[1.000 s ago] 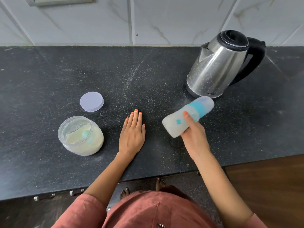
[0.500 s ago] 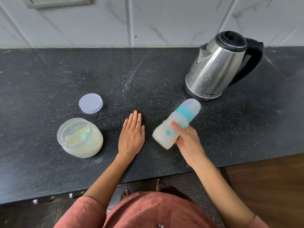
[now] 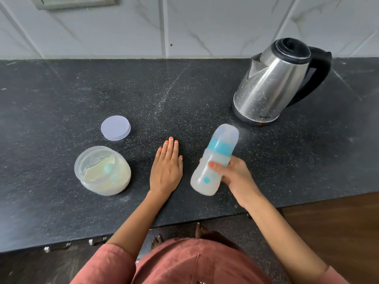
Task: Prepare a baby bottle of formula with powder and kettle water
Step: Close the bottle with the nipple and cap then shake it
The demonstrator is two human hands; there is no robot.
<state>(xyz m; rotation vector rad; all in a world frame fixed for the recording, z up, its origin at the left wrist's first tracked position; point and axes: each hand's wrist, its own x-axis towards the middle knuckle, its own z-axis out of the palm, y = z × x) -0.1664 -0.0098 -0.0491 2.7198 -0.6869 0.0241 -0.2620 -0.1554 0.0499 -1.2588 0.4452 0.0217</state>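
Observation:
My right hand (image 3: pixel 233 177) grips a capped baby bottle (image 3: pixel 215 158) with a teal collar, tilted above the counter with its cap pointing up and away; milky white liquid fills it. My left hand (image 3: pixel 167 169) lies flat on the black counter (image 3: pixel 61 95), fingers together, holding nothing. An open clear jar of pale formula powder (image 3: pixel 102 171) with a teal scoop inside stands to the left of that hand. Its lilac lid (image 3: pixel 115 128) lies just behind it. A steel kettle (image 3: pixel 272 85) with a black lid and handle stands at the back right.
White marble-look wall tiles (image 3: pixel 205 25) rise behind the counter. The counter's front edge runs just below my hands, with brown flooring (image 3: pixel 338 222) to the right. Powder dusts the counter near the jar and kettle.
My right hand has swung the bottle back and forth: down and left, then back up to a steeper tilt. My left hand, the jar, lid and kettle have stayed put.

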